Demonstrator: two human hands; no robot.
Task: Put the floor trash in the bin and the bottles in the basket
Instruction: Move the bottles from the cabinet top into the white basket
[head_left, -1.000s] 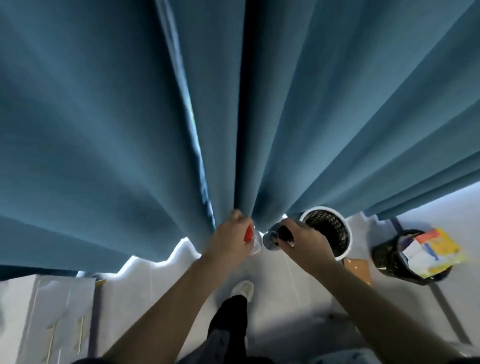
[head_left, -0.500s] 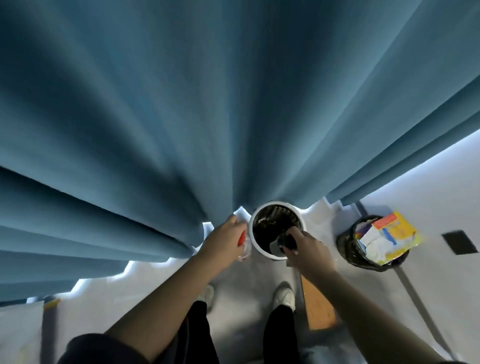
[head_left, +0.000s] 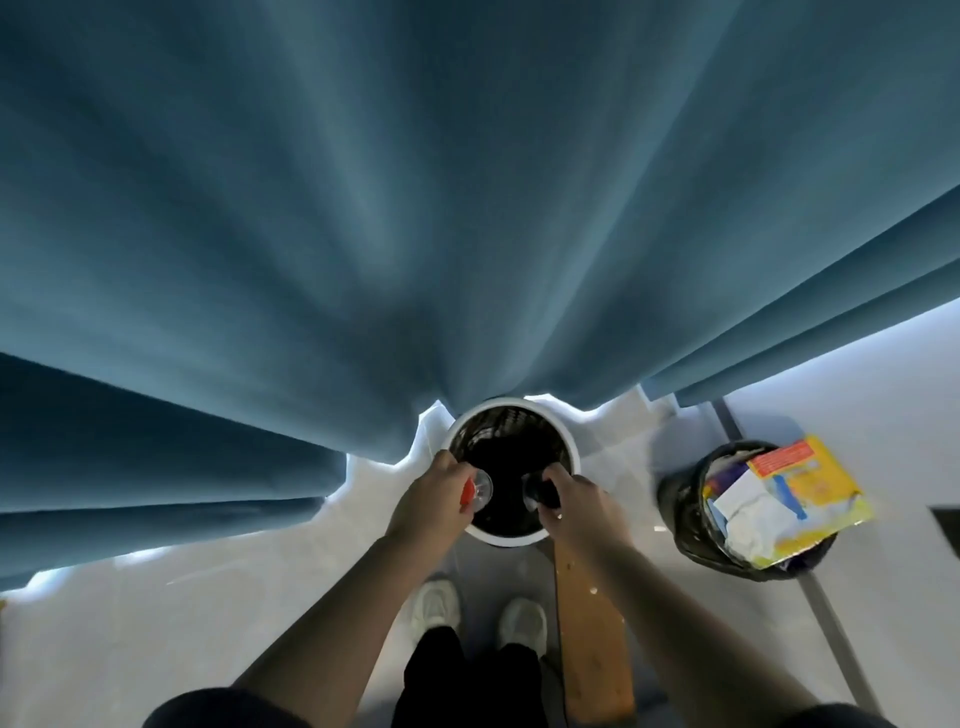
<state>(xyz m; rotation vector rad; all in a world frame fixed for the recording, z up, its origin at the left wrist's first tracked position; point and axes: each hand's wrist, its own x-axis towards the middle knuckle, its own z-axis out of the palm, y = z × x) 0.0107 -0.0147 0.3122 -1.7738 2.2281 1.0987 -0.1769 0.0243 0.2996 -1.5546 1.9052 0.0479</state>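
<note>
A round basket with a white rim (head_left: 570, 438) and a dark mesh inside stands on the floor at the foot of the curtain. My left hand (head_left: 434, 499) grips a clear bottle with a red label (head_left: 477, 491) over the basket's left rim. My right hand (head_left: 574, 501) grips a dark bottle (head_left: 537, 491) over its right rim. Both bottles point into the opening. To the right stands a black bin (head_left: 685, 506) filled with trash, a yellow and orange packet (head_left: 810, 483) on top.
A blue curtain (head_left: 415, 208) hangs just behind the basket and fills the upper view. My two white shoes (head_left: 480, 613) stand on the pale floor below the basket. A wooden board (head_left: 592, 639) lies along the floor by my right foot.
I have stepped closer and the basket now sits right under my hands. Both hands have moved from beside the basket to above its opening, still holding the bottles.
</note>
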